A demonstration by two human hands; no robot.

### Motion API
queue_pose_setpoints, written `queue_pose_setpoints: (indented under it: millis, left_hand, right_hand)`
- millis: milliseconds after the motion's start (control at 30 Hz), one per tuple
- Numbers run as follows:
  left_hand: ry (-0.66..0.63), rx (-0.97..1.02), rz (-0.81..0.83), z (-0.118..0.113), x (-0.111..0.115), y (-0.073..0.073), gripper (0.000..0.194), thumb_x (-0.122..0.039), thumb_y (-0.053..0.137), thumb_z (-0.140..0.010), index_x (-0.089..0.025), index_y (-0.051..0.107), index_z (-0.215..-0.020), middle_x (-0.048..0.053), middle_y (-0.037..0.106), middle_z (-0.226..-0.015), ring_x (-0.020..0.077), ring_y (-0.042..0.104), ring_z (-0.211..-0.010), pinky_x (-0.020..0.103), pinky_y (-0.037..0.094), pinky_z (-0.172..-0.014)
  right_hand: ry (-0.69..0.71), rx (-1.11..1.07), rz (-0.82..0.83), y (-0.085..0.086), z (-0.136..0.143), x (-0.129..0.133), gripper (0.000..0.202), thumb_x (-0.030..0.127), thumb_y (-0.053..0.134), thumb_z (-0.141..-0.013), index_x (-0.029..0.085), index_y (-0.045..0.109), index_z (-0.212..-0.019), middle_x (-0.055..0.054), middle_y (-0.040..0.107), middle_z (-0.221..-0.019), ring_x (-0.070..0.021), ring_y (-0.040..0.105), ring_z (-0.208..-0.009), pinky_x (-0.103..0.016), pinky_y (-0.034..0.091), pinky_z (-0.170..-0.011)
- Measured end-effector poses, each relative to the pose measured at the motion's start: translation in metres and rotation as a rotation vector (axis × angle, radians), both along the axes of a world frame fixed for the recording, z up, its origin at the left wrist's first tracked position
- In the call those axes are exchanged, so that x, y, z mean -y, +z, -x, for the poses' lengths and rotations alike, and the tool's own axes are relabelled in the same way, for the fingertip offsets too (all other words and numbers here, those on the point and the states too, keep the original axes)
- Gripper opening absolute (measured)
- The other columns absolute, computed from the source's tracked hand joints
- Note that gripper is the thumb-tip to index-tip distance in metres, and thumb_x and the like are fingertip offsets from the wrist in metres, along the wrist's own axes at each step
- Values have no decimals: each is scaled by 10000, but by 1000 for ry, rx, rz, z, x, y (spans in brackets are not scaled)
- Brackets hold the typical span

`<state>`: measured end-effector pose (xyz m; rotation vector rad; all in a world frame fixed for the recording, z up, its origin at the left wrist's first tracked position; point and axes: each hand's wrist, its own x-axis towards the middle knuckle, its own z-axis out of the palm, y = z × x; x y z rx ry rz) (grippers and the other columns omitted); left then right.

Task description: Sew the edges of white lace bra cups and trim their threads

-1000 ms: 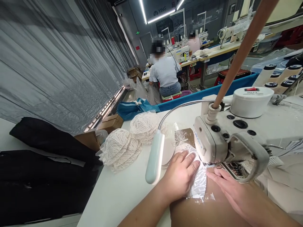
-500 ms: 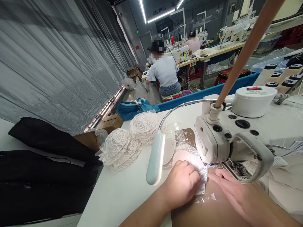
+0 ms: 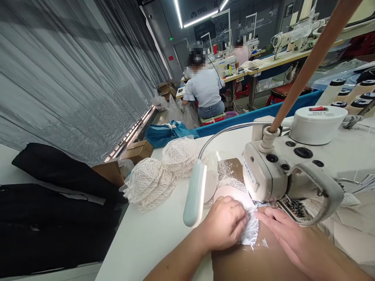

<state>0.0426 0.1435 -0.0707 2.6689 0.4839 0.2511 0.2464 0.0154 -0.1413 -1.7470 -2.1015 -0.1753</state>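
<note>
A white lace piece lies under the head of a sewing machine, joined to a smooth pale cup. My left hand is closed on the lace, fingers curled and pinching its left side; the fingertips are partly hidden. On the right, my right hand lies flat with its fingers stretched out, fingertips against the lace edge. Brown covering spreads beneath both hands. The needle area is hidden behind the machine head.
Stacked lace cups stand on the white table at the left. A lamp on a bent metal neck hangs beside my left hand. Thread cones stand at the far right. Beyond the blue cloth edge sits a co-worker.
My left hand's fingers have drawn slightly left, and more of the lace shows between my hands. My right hand stays nearly in place. The view has shifted a little.
</note>
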Motion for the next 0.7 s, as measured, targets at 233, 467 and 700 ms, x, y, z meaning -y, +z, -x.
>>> queue_pose_setpoints:
  millis: [233, 467, 700]
  left_hand:
    - [-115, 46, -89, 4, -2, 4, 299, -294, 468, -962, -168, 585, -1207, 93, 653, -1201, 223, 555, -1047, 348, 433, -878]
    - [-235, -6, -235, 6, -4, 1, 379, -328, 412, -1015, -173, 553, -1331, 76, 619, -1346, 237, 521, -1175, 384, 405, -899]
    - [-168, 14, -239, 5, 0, 0, 366, -315, 426, -1002, -168, 579, -1300, 62, 613, -1355, 244, 551, -1092, 378, 397, -842]
  right_hand:
    - [102, 28, 60, 25, 4, -5, 663, -26, 362, -727, 291, 585, -1265, -37, 701, -1094, -188, 688, -809, -267, 477, -546]
    - [85, 128, 69, 39, 5, -2, 605, -52, 366, -733, 251, 633, -1182, -47, 703, -1001, -159, 628, -614, -299, 479, -561]
    - [37, 122, 19, 29, 5, -2, 586, -35, 353, -774, 250, 619, -1211, -64, 714, -1083, -176, 658, -672, -348, 517, -688]
